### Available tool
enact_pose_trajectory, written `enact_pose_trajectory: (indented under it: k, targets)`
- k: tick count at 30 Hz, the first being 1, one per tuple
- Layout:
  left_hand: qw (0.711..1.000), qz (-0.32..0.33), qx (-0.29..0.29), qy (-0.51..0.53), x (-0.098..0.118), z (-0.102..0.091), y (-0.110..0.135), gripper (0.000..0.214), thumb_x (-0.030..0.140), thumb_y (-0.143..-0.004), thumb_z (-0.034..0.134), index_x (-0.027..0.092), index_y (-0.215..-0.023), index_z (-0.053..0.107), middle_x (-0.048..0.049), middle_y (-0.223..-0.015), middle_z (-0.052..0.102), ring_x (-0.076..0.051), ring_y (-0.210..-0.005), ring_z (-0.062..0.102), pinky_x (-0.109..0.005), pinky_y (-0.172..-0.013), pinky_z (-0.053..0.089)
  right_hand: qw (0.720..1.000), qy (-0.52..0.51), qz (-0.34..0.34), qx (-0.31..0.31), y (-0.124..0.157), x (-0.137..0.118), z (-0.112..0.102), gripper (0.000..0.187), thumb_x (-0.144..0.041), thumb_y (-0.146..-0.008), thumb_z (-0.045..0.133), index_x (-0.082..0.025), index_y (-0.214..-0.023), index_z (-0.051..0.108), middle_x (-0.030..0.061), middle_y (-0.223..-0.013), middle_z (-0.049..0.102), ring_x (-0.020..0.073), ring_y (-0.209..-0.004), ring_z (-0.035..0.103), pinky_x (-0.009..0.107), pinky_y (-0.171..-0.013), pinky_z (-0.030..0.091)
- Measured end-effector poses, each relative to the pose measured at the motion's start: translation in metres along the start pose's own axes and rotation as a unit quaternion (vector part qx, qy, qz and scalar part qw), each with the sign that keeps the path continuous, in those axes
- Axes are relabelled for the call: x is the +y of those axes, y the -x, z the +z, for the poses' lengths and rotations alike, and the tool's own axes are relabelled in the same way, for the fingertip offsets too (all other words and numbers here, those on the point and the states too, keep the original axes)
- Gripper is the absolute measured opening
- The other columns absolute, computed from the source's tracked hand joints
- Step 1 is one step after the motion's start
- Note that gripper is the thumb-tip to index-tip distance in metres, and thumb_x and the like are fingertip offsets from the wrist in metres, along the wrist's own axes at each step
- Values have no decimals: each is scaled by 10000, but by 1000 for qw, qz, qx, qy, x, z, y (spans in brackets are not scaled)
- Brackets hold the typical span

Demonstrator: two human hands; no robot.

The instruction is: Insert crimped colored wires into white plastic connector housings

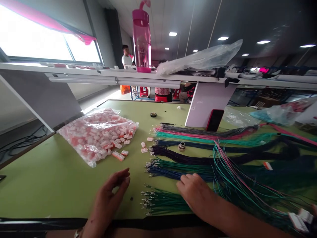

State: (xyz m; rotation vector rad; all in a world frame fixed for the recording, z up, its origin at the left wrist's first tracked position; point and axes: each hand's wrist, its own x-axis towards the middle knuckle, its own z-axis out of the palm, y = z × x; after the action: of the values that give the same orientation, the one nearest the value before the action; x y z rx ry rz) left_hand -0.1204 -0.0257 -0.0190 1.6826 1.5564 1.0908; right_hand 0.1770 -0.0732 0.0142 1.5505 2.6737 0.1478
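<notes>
My left hand is over the green table at the lower left. Its fingers are curved, thumb and fingertips apart, with nothing visible between them. My right hand is curled, knuckles up, over the bundle of blue wires and beside the dark green wires. Its fingertips are hidden, so I cannot see what they pinch. Metal terminals tip the wires' left ends. Ahead of my left hand, white and orange connector housings spill from a clear plastic bag. Some loose housings sit near the wire ends.
Farther back lie black-purple wires, turquoise wires and a black tape roll. A small ring-shaped part rests among the wires. A phone leans on the shelf support. A pink bottle stands on the shelf.
</notes>
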Motion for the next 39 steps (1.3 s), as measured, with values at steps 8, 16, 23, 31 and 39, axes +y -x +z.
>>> enact_pose_trajectory:
  k: [8, 16, 23, 31, 39]
  targets:
    - [967, 157, -91, -181, 22, 28, -95, 324, 309, -824, 604, 227, -1131, 669, -102, -1122, 660, -233, -868, 638, -396, -840, 481, 995, -94, -31, -19, 6, -30, 14, 154, -47, -795, 510, -194, -820, 547, 58, -854, 597, 226, -751, 541, 343, -678, 317]
    - [983, 103, -125, -87, 22, 55, -121, 158, 317, -854, 625, 159, -847, 635, -48, -927, 645, -212, -918, 602, -428, -863, 468, 984, -168, -38, -39, 9, -22, -5, 139, -60, -819, 471, -173, -802, 551, 57, -866, 623, 192, -765, 556, 306, -681, 348]
    - [973, -34, -138, 181, 35, 30, -79, 279, 438, -849, 593, 180, -955, 589, -51, -823, 655, -179, -685, 655, -314, -618, 532, 904, -424, 50, -27, 17, -14, -6, 75, -136, -825, 529, -210, -831, 520, -43, -740, 581, 114, -660, 510, 214, -579, 334]
    - [855, -182, -94, 477, 33, 8, -12, 212, 291, -849, 626, 155, -1011, 637, -83, -971, 690, -115, -753, 649, -199, -672, 562, 812, -577, 62, -60, 1, -27, -24, 66, -200, -837, 571, -195, -885, 616, -58, -697, 519, 98, -624, 420, 207, -565, 325]
    - [775, -281, -104, 557, 45, 20, 30, 224, 140, -736, 758, 134, -950, 694, -79, -992, 705, -102, -735, 639, -196, -684, 537, 771, -632, 75, -11, -14, -43, -13, 148, -250, -889, 526, -170, -792, 602, -53, -631, 415, 98, -593, 360, 216, -531, 292]
